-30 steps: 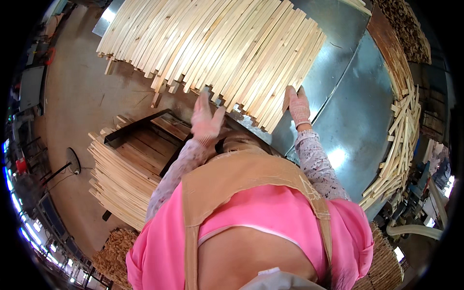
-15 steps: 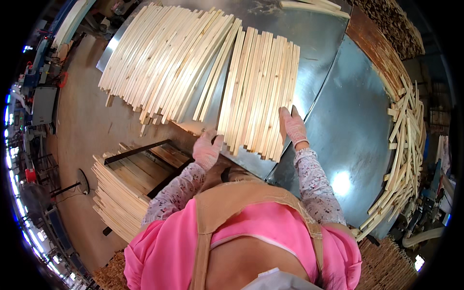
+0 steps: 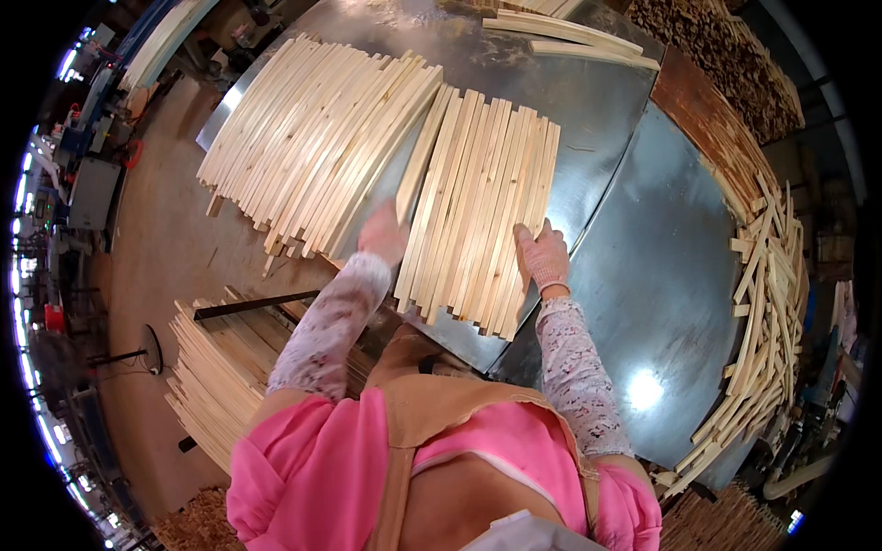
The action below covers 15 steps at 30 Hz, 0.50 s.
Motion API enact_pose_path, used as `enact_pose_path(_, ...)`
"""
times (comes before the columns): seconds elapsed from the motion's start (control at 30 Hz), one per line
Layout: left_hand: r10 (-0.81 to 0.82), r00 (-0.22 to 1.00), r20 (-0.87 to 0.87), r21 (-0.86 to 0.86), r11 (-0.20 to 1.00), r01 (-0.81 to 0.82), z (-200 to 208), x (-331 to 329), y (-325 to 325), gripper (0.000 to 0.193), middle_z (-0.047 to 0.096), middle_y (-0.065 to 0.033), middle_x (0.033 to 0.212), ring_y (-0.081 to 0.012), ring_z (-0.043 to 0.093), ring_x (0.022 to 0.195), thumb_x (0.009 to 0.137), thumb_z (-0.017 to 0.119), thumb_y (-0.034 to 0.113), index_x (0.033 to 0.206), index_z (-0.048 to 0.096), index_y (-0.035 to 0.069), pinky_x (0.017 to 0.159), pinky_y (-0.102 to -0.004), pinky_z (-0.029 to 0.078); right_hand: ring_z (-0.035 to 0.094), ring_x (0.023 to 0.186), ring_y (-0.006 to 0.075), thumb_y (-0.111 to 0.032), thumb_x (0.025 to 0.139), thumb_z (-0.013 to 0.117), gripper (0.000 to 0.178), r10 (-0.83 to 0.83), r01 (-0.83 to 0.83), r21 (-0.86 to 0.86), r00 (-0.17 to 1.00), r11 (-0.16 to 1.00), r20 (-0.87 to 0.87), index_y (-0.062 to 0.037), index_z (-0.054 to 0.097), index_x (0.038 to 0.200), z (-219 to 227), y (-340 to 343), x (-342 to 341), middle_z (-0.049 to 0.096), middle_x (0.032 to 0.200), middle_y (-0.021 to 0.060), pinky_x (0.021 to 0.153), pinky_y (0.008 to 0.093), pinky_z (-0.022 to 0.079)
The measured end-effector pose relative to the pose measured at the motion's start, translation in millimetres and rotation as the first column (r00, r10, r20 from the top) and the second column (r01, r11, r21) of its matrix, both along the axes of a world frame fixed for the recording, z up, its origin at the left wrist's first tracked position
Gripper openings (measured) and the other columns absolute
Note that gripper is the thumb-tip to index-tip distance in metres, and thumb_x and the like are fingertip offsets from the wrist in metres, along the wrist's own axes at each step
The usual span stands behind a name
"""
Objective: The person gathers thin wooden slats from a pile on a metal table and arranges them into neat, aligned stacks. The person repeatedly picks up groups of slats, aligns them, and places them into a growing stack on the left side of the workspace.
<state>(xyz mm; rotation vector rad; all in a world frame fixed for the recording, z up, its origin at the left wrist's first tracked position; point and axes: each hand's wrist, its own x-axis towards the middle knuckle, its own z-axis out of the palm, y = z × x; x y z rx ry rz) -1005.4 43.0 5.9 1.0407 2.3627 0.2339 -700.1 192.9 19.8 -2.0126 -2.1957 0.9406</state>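
Two flat groups of pale wooden strips lie on a metal table, a wider left group [image 3: 312, 138] and a narrower right group [image 3: 478, 207]. My right hand [image 3: 546, 257], in a pale pink glove, rests along the right edge of the narrower group, its thumb and fingers apart. In the wedge-shaped gap between the groups is my left hand [image 3: 384, 234], gloved too and blurred. Its fingertips are by the near end of a wooden strip [image 3: 424, 151] that leans against the right group's left side. Whether those fingers grip the strip is unclear.
Below left, more boards are stacked on a rack with a dark metal bar [image 3: 257, 305]. A jumbled heap of thin strips [image 3: 767, 312] lines the table's right edge. A few loose strips [image 3: 588, 41] lie at the far side. A seam crosses the metal tabletop [image 3: 652, 275].
My left hand has moved forward from the right group's near corner into the gap. The loose strips there now sit closer to the right group. My right hand stays at its right edge.
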Motion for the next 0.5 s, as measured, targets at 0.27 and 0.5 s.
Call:
enact_pose_path(0.27,0.037,0.843,0.536,0.418,0.856,-0.304,-76,-25,-2,0.094,0.037,-0.0258,0.171,-0.0363,0.037,0.158,0.098,0.074,0.046,0.167,0.033,-0.003,0.131,-0.0424,0.027,0.068,0.119,0.0444,-0.046,0.091,0.075,0.079,-0.124,0.116,-0.044,0.926,0.992,-0.355,0.0035,0.053,0.148,11,-32,-35,0.069,0.128,0.0290,0.103,0.0490,0.055)
enact_pose_path(0.5,-0.198,0.649,0.735,0.340,0.935,-0.100,-18,-38,17,0.101,0.040,-0.0271,0.169,-0.0349,0.037,0.158,0.092,0.082,0.024,0.170,0.022,-0.002,0.131,-0.0413,0.028,0.066,0.117,0.0236,-0.013,0.094,0.074,0.068,-0.224,0.201,-0.104,0.785,0.974,-0.578,0.0061,0.045,0.152,43,-83,-28,0.069,0.132,0.0162,0.105,0.0362,0.053)
